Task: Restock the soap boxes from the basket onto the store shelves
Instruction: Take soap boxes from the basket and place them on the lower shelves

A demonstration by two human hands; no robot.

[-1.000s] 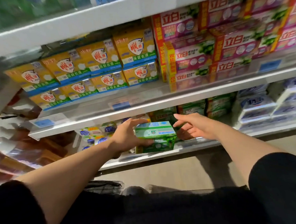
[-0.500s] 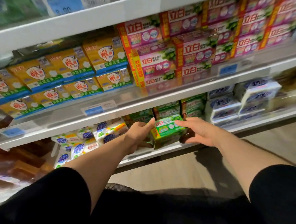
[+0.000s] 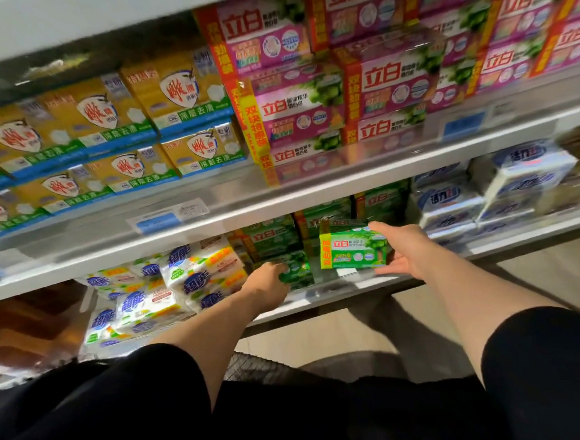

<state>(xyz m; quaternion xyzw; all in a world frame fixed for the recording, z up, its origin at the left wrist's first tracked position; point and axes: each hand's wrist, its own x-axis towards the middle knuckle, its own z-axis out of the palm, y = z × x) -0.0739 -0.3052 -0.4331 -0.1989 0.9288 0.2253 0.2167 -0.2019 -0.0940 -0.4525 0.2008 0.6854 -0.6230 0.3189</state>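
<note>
Your right hand (image 3: 402,249) has a grip on a green soap box (image 3: 352,249): the thumb lies over its top right corner and the fingers curl under its right end, so the box stands on its long edge with the printed face toward you. It is held just above the front edge of the lower shelf (image 3: 321,295), in front of the stacked green boxes (image 3: 329,217) further back on that shelf.

Your left hand (image 3: 269,285) reaches in at the same shelf, to the left of the held box and apart from it. Its fingers are out of view past the knuckles, against a darker green box (image 3: 297,271) lying near the shelf's front edge; you cannot tell from here whether that grip is closed on the box or only touching it.

Left of your left hand, white and yellow soap packs (image 3: 189,278) are piled toward the left end of the lower shelf. Toward its right end sit white and blue packs (image 3: 452,205).

On the shelf above (image 3: 314,190), yellow boxes with blue bands (image 3: 184,100) fill the left part and pink boxes with red side strips (image 3: 308,115) fill the right part, both stacked in rows. Price tags (image 3: 165,218) hang on its front edge.

A dark mesh basket rim (image 3: 254,366) shows low between your forearms, above your black sleeves (image 3: 548,356).
</note>
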